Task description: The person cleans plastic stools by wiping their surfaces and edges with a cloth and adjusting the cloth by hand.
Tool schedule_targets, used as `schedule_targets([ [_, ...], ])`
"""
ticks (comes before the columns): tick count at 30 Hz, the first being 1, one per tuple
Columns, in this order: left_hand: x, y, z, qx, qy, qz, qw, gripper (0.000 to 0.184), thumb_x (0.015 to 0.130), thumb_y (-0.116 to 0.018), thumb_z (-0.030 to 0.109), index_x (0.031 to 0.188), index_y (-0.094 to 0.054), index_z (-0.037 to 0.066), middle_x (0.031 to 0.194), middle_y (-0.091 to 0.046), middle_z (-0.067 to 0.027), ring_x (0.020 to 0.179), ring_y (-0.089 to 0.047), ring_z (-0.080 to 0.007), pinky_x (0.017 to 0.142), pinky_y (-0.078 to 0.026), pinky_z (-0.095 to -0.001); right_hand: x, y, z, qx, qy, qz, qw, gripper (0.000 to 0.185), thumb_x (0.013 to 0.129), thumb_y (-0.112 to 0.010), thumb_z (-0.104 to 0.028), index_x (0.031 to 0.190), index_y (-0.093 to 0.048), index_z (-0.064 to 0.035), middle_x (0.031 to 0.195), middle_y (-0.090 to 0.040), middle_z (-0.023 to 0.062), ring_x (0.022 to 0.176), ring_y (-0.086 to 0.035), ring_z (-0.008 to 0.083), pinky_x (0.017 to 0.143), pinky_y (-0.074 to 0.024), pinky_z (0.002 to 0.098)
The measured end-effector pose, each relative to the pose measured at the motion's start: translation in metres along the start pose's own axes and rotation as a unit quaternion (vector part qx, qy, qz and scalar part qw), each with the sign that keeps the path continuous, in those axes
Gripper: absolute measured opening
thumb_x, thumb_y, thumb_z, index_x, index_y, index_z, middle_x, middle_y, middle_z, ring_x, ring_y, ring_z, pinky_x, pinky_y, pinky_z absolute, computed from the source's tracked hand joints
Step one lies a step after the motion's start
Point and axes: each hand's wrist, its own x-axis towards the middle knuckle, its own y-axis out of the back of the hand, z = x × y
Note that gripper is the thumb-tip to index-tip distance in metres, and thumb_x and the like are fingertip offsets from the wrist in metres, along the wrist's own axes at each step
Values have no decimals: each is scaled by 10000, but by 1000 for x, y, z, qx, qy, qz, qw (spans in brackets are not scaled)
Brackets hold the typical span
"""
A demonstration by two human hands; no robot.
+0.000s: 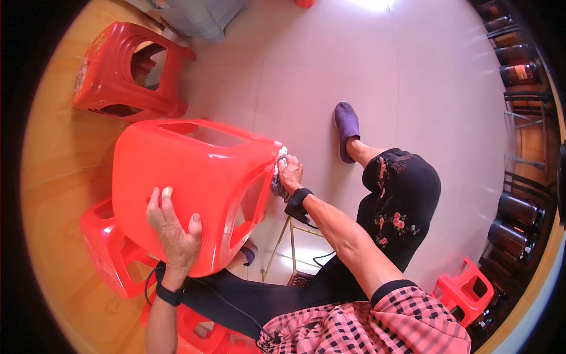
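Observation:
A large red plastic stool lies tilted across my lap, its seat turned toward me. Against the seat rests my left hand, palm down with the fingers apart. At the far end of the stool's legs, my right hand is closed around a grey and white cloth and presses it on a leg. Part of the cloth is hidden behind the fingers. Both wrists carry black bands.
Another red stool is at the upper left, and one more stands at the lower left. A small red stool sits at the lower right, beside shelves with dark bottles. A gold metal frame is between my legs.

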Motion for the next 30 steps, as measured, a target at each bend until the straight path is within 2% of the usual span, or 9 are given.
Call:
schedule_targets([
  [7,3,-11,-2,3,-15,55,998,661,763,-609,301,1320,-403,11,1317,-345,-243,1196,-341,-422,1034,-258,-535,-19,31,-39,32,57,-50,997,222,826,-560,-222,913,-648,-38,894,-631,213,854,-612,391,762,-478,478],
  [9,6,-15,-4,-5,-19,66,998,652,762,-617,300,1309,-411,9,1294,-356,-244,1178,-352,-419,1021,-272,-534,-25,43,-56,103,20,-81,991,222,826,-561,-228,906,-648,-39,883,-632,213,840,-621,387,751,-483,470],
  [13,11,-23,-7,9,-30,98,995,650,764,-623,305,1304,-414,8,1273,-367,-245,1152,-367,-415,1009,-285,-531,-44,64,-100,140,143,-3,980,194,834,-556,-192,890,-619,-19,869,-627,212,831,-620,385,741,-481,463],
  [17,12,-24,-11,26,-28,106,994,641,771,-622,315,1297,-430,3,1265,-374,-249,1139,-377,-412,998,-297,-527,-57,83,-142,179,202,29,963,194,839,-563,-163,934,-560,6,843,-617,209,804,-617,371,714,-477,439],
  [19,11,-26,-11,32,-21,109,993,636,773,-622,316,1294,-437,2,1264,-376,-251,1138,-379,-411,996,-300,-527,-66,93,-157,218,200,12,955,173,830,-572,-143,916,-554,5,854,-604,209,796,-615,363,703,-471,437],
  [21,13,-30,-12,27,-30,119,992,626,777,-621,319,1289,-448,4,1266,-377,-253,1140,-378,-412,998,-301,-524,-70,114,-183,213,319,23,923,186,818,-571,-121,946,-539,10,891,-566,201,798,-588,399,710,-468,455],
  [27,13,-26,-10,28,-24,103,994,631,787,-626,321,1303,-439,7,1272,-370,-256,1148,-372,-412,1001,-301,-519,-49,145,-246,92,431,-30,897,173,798,-598,-155,893,-595,-11,913,-566,195,775,-600,392,682,-493,461],
  [29,12,-24,-7,39,-21,94,995,636,797,-625,317,1315,-423,7,1278,-369,-249,1163,-372,-406,1006,-304,-504,-35,138,-271,-61,518,-74,850,164,787,-607,-180,853,-623,-31,871,-582,171,761,-615,371,685,-501,457],
  [30,12,-22,-7,48,-20,90,995,641,808,-624,313,1327,-407,7,1284,-368,-243,1179,-372,-400,1010,-308,-490,-28,131,-281,-58,520,-76,849,164,787,-607,-180,853,-623,-31,871,-582,171,761,-615,371,685,-501,457],
])
